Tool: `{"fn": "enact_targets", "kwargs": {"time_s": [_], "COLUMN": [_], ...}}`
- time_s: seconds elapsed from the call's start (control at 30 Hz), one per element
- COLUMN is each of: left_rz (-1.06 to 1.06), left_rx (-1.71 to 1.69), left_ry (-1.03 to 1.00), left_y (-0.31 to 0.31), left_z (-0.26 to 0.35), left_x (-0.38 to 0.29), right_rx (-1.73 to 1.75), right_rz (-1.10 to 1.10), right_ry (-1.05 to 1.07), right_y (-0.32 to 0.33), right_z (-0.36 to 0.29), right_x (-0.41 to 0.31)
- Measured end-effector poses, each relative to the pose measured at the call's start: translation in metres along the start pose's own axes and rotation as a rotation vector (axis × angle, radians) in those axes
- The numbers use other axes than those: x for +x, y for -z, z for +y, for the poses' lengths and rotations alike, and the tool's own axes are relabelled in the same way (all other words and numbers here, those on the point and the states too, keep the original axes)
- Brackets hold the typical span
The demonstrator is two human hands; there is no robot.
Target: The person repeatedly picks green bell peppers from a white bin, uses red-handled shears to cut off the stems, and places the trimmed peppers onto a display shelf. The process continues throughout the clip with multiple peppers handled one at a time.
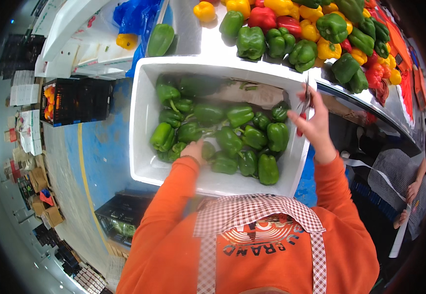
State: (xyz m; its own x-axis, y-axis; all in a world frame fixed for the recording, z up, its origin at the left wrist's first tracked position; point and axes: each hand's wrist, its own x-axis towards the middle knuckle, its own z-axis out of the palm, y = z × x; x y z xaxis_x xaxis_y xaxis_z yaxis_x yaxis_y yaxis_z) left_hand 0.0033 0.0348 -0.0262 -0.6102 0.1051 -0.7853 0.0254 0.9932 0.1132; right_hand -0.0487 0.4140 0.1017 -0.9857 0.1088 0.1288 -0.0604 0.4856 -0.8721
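Note:
A white foam box [138,121] stands before me with several green bell peppers [228,141] inside. My left hand [193,150] reaches into its near left part and touches a green bell pepper [208,150]; blur and the hand's own back hide whether the fingers grip it. Over the box's right rim, my right hand [316,119] holds small scissors with red handles [301,125], the blades pointing to the far side. Bits of green stem [249,88] lie on a brownish sheet [259,95] at the back of the box.
Beyond the box, a metal table [194,40] carries a heap of red, yellow and green bell peppers [308,31]. A blue plastic bag [135,16] hangs at the far left. Black crates [84,102] stand on the blue floor. At right, another person's hands [408,202] hold a white strip.

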Motion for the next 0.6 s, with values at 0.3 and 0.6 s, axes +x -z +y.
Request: {"fn": "enact_targets", "kwargs": {"time_s": [0.3, 0.6], "left_rz": [0.307, 0.187], "left_rx": [-0.435, -0.097], "left_ry": [-0.092, -0.222], "left_y": [0.013, -0.028], "left_z": [-0.024, -0.02], "left_x": [-0.003, 0.019], "right_rx": [0.317, 0.295], "right_rz": [-0.224, -0.431], "right_ry": [-0.325, -0.262], "right_y": [-0.031, -0.051], "right_z": [-0.014, -0.041], "right_x": [-0.096, -0.102]}}
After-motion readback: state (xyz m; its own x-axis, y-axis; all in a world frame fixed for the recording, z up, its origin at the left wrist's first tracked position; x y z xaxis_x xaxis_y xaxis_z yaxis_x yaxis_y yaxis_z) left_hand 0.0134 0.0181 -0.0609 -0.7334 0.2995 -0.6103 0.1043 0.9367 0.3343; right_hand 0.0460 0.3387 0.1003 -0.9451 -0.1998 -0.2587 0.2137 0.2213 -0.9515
